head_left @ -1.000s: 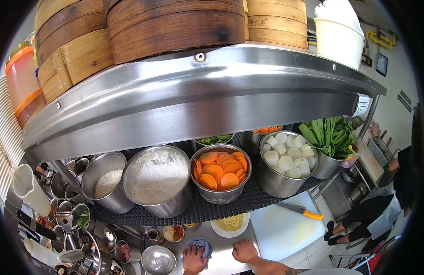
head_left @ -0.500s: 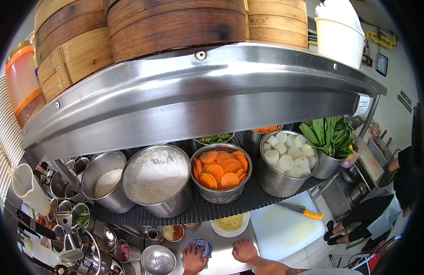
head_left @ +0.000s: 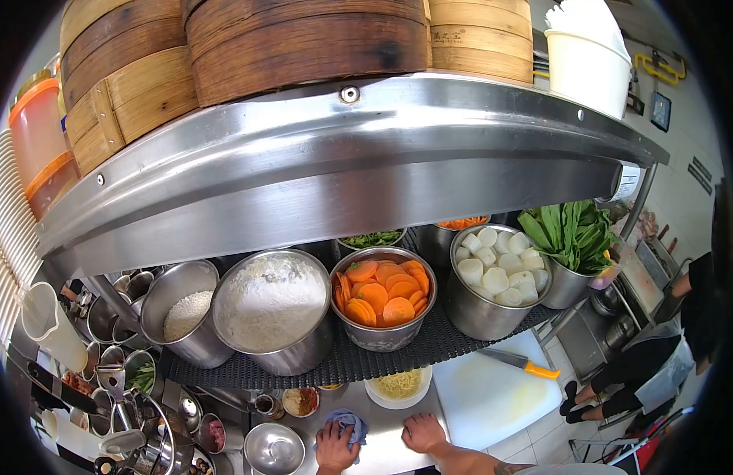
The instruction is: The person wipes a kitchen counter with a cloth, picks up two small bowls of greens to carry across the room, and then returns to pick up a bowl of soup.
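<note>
My left hand (head_left: 337,450) is on a crumpled blue-grey cloth (head_left: 352,423) on the steel counter, its fingers over the cloth's near side. To its right, my right hand (head_left: 423,433) rests on the counter (head_left: 389,431) with nothing visible in it, its fingers loosely bent. Just beyond the hands stands a white bowl of noodles (head_left: 400,386). A white cutting board (head_left: 489,396) lies beside my right hand, and a knife with an orange handle (head_left: 541,370) rests near its far edge. An empty metal bowl (head_left: 274,449) sits left of my left hand.
Above the counter, a black-matted shelf (head_left: 343,366) bears pots of flour (head_left: 275,305), sliced carrots (head_left: 382,294), white radish pieces (head_left: 501,265) and leafy greens (head_left: 568,229). Bamboo steamers (head_left: 303,47) stand on the upper steel shelf (head_left: 343,174). Another person (head_left: 659,360) stands at right.
</note>
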A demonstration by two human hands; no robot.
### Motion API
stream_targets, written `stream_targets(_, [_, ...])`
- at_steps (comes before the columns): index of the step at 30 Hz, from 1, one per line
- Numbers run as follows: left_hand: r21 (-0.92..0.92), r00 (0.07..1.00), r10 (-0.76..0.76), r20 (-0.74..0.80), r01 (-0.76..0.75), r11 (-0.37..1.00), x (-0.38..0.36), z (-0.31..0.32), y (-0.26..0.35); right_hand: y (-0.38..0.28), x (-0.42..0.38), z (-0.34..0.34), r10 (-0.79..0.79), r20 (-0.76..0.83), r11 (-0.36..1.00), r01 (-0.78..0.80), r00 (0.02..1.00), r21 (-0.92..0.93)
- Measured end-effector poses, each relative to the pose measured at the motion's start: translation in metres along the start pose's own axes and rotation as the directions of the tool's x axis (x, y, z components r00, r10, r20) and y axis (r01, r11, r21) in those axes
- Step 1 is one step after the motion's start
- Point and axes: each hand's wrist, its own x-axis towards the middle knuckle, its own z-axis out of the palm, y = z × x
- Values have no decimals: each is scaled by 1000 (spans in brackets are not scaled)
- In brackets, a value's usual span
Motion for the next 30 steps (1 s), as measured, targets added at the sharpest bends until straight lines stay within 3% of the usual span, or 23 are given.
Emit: stream_targets(30, [13,998,-19,64,18,1000,-1,-1,-1,4,0,9,0,-20,1000,0,1000,23])
